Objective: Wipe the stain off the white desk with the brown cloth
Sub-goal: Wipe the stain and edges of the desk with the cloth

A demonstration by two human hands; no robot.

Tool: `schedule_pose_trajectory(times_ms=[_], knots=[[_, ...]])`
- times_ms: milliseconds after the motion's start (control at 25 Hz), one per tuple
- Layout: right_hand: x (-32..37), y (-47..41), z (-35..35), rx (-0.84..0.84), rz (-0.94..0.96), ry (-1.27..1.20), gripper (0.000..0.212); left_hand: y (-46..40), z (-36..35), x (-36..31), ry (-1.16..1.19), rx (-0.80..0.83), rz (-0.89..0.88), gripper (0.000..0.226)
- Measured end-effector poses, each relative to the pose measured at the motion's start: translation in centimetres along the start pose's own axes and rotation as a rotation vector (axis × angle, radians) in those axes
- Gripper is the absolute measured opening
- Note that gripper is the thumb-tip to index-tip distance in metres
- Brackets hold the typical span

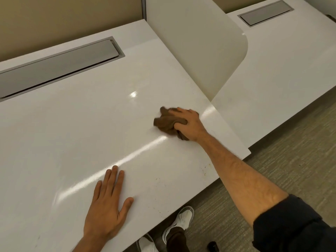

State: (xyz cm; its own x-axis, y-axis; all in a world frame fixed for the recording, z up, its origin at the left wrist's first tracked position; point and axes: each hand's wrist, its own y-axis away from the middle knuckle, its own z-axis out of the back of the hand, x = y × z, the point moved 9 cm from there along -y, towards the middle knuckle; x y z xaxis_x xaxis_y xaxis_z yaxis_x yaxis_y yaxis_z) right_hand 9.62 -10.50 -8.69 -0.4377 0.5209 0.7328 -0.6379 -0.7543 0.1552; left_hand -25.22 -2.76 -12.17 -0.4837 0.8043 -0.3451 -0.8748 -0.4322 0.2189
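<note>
Two bare hands work over one white desk point(76, 135), seen from a head-worn camera looking forward and down. Nearest the viewer, the left hand point(107, 208) lies flat on the desktop, palm down, fingers extended and lightly spread, holding nothing; it appears to serve as a brace. Just right of it, near the front edge, a scatter of small brown specks point(204, 170) marks the surface, apparently still to be cleaned. Farther in, the right hand point(190, 124) presses down on one crumpled brown cloth point(166, 122), fingers curled over the bunched fabric and the thumb closing against its near side, so that the cloth lies in contact with the desk close to the right-hand edge. Any stain directly beneath the cloth is hidden. A faint yellowish trace point(134, 82) may lie beyond the cloth, though it is too pale to confirm. Judged from this arrangement, wiping is under way but incomplete: the cloth is engaged, while the specks near the front edge remain. Farthest away, one grey cable hatch point(60, 68) is set into this desk, one rounded white divider panel point(203, 51) stands at its right, and a second hatch point(265, 13) sits in the neighbouring desk point(283, 73).
</note>
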Motion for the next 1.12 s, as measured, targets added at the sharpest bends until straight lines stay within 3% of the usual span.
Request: schedule_pose_trajectory(times_ms=[200, 440, 520, 600, 680, 760, 880, 960, 1120], knots=[[-1.1, 8.3, -3.0, 0.174, -0.082, -0.156, 0.048, 0.0, -0.2, 0.4, -0.018, 0.005, 0.015, 0.082], [-2.4, 18.0, -5.1, 0.233, -0.191, -0.284, 0.051, 0.2, -0.5, 0.6, -0.038, -0.006, 0.004, 0.081], [-2.6, 18.4, -3.2, 0.174, -0.266, -0.491, 0.042, 0.2, -0.5, 0.5, -0.031, -0.009, -0.001, 0.081], [-3.3, 16.6, 1.9, -0.01, -0.291, -0.593, 0.027, 0.2, -0.4, 0.4, -0.027, -0.016, -0.003, 0.08], [-4.5, 13.9, 8.0, -0.223, -0.269, -0.475, 0.029, 0.1, -0.4, 0.4, -0.021, -0.012, -0.003, 0.08], [-5.4, 11.2, 11.5, -0.325, -0.24, -0.254, 0.034, 0.2, -0.4, 0.3, -0.026, -0.01, -0.002, 0.079], [-7.8, 7.3, 9.0, -0.111, -0.213, 0.152, 0.055, 0.3, -0.2, 0.3, -0.031, -0.019, 0.002, 0.079], [-7.4, 6.0, 7.0, -0.055, -0.1, 0.351, 0.058, 0.1, -0.3, 0.3, -0.029, -0.021, 0.001, 0.08], [-6.3, 8.0, 4.9, 0.013, 0.032, 0.387, 0.06, 0.2, -0.4, 0.4, -0.015, -0.007, 0.0, 0.082]])
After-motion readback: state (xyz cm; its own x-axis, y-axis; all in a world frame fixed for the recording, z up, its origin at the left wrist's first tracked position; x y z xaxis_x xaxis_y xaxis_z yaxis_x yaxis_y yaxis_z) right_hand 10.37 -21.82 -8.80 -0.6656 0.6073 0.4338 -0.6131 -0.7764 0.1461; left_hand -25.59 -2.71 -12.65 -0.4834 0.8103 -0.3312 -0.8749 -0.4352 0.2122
